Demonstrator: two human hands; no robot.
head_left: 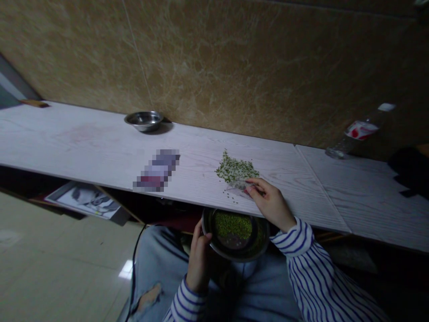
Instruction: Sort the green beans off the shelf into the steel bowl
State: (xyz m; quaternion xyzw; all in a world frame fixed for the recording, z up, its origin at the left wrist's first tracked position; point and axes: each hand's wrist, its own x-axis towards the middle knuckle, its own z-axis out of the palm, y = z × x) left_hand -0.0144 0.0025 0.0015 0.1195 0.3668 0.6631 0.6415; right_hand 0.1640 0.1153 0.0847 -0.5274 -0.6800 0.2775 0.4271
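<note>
My left hand (200, 255) grips the left rim of a metal bowl (236, 256), held below the table's front edge and above my lap. Inside the bowl lie many small mung beans (234, 225). On the white tabletop, more loose mung beans (236, 167) are spread in a thin patch. My right hand (271, 201) is at the near side of that patch, pinching a thin clear piece of plastic (238, 185) against the table. A few stray beans sit between the plastic and the edge. The exact shape of the plastic is hard to make out.
A second metal bowl (144, 121) stands near the wall. A pixelated flat item (157, 172) lies left of the beans. At the right, a clear plastic bottle (362, 129) leans near the wall beside a dark object (410, 172). Under the tabletop is an open shelf with printed paper (89, 199).
</note>
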